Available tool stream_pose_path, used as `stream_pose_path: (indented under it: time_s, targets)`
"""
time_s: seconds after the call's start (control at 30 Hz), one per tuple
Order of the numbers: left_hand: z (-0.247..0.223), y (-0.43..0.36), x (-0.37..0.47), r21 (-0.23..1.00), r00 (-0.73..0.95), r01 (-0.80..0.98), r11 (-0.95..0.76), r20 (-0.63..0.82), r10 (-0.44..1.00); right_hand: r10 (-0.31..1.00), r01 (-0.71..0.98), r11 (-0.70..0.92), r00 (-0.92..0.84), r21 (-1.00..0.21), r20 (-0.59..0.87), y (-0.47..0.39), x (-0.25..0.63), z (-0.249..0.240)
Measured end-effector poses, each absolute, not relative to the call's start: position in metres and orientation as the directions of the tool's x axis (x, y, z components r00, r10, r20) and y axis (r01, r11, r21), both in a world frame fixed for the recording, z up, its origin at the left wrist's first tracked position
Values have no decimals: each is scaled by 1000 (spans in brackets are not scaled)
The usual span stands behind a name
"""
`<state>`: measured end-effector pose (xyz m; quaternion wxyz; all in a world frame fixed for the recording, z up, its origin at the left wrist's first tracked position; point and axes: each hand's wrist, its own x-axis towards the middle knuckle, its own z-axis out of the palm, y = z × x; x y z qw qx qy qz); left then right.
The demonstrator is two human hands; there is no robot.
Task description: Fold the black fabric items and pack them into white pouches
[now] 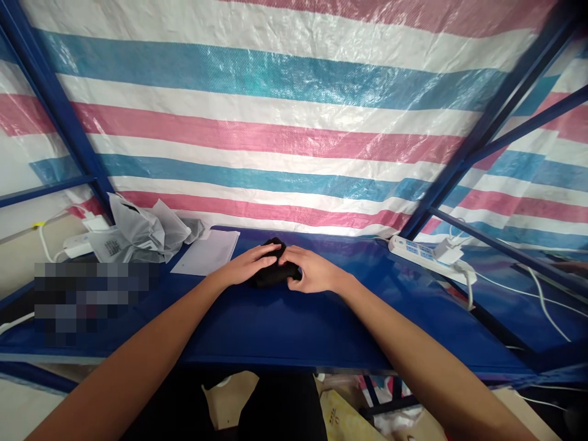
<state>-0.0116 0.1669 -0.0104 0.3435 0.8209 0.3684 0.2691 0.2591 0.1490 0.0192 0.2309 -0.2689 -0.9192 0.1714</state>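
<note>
A bundle of soft black cloth (pixel 270 278) lies on the blue table (pixel 294 331) in front of me, folded or rolled up; its exact kind cannot be made out. My left hand (pixel 245 264) rests on its left and top side, the fingers stretched out across the fabric. On the right, my right hand (pixel 315 271) grips the other end, with the thumb low at the near edge and the fingers bent over the top. Part of the bundle is hidden under both hands.
Left of the cloth lies a white sheet (pixel 206 252), beside crumpled translucent bags (pixel 138 229). A white power strip (pixel 413 254) with plugs and cables sits at the right. Blue metal posts (pixel 452 177) and a striped tarp (pixel 275 135) enclose the table. A pixelated patch covers the left.
</note>
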Motion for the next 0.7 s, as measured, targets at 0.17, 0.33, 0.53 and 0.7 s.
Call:
stream_pose_path:
  time_s: [0.17, 0.33, 0.53, 0.7]
  targets:
    - [1, 160, -8, 927, 562, 147, -344, 208, 800, 788, 354, 616, -304, -704, 536, 157, 256, 16]
    - [0, 149, 14, 958, 482, 113, -265, 180, 857, 899, 124, 434, 7, -892, 438, 166, 255, 15]
    - [-13, 159, 23, 975, 297, -206, -87, 147, 943, 946, -79, 174, -265, -982, 189, 168, 260, 13]
    - [-7, 160, 12, 964, 303, -228, 134, -61, 951, 933, -19, 23, -358, -1000, 28, 178, 262, -7]
